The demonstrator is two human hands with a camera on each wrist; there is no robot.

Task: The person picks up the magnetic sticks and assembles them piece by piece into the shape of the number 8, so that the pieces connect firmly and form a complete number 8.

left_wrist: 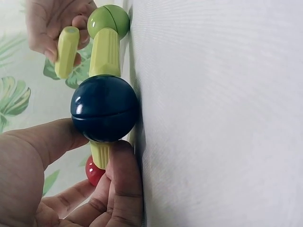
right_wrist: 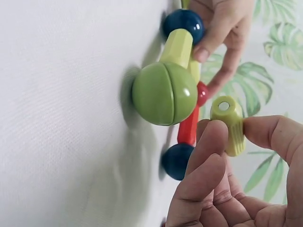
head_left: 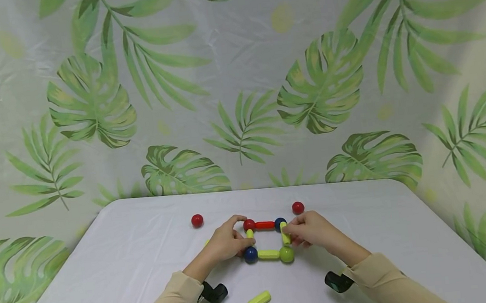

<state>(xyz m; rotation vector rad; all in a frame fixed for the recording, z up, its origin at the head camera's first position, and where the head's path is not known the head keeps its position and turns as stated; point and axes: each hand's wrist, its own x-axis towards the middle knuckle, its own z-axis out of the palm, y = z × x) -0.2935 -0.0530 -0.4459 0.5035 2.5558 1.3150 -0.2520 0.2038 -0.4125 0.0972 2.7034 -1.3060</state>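
On the white table lies a frame of magnetic balls and rods. A red ball (head_left: 249, 225), a red rod (head_left: 264, 225) and a blue ball (head_left: 279, 223) form its far side. Along the near side, a yellow-green rod (head_left: 268, 254) joins another blue ball (left_wrist: 104, 109) to a green ball (right_wrist: 163, 93). My left hand (head_left: 222, 245) pinches the left side's yellow-green rod (left_wrist: 100, 153), with the thumb against the near blue ball. Between thumb and fingers, my right hand (head_left: 316, 232) holds a separate yellow-green rod (right_wrist: 229, 127) above the frame's right side, its round metal end showing.
Two loose red balls lie farther back, one on the left (head_left: 197, 220) and one on the right (head_left: 298, 208). A yellow-green rod (head_left: 259, 301) rests near the front. Behind the left hand, another yellow-green piece (head_left: 207, 242) is mostly hidden. A leaf-patterned curtain (head_left: 235, 73) hangs beyond the table.
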